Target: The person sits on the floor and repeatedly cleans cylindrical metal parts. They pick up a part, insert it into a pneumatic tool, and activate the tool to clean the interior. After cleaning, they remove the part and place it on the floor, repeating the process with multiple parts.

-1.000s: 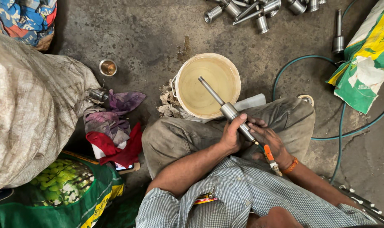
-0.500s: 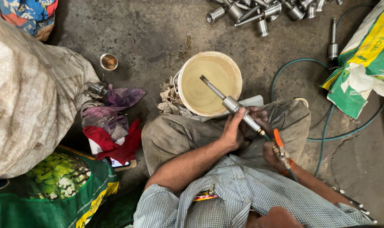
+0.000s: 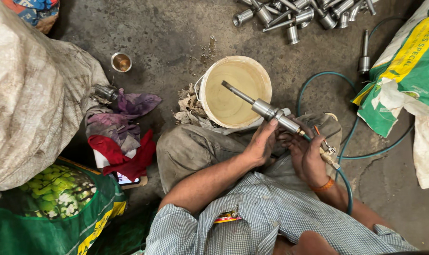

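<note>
Two hands meet on one long steel shaft with a thicker cylindrical collar (image 3: 266, 107), which lies slanted over the person's lap with its thin end out above the round cream plastic bucket (image 3: 209, 87). The left hand (image 3: 260, 144) is wrapped around the shaft just below the collar, fingers closed on the metal. The right hand (image 3: 309, 158) is closed around a small brass air nozzle with an orange lever (image 3: 325, 150), set close against the lower end of the shaft; whether nozzle and shaft touch cannot be told. A thin green rubber hose (image 3: 349, 141) runs from the nozzle, loops over the grey concrete floor (image 3: 176, 33) and curves back past the right forearm, which wears an orange wristband (image 3: 323, 185).

Just beside the bucket lies a crumpled pale rag (image 3: 188, 106). Further left are purple and red cloths (image 3: 124, 134), a small metal cup (image 3: 121, 62) and a big off-white woven sack (image 3: 30, 99). At the top edge sits a heap of similar steel parts (image 3: 299, 16); at right, a green and yellow printed bag (image 3: 403, 71).
</note>
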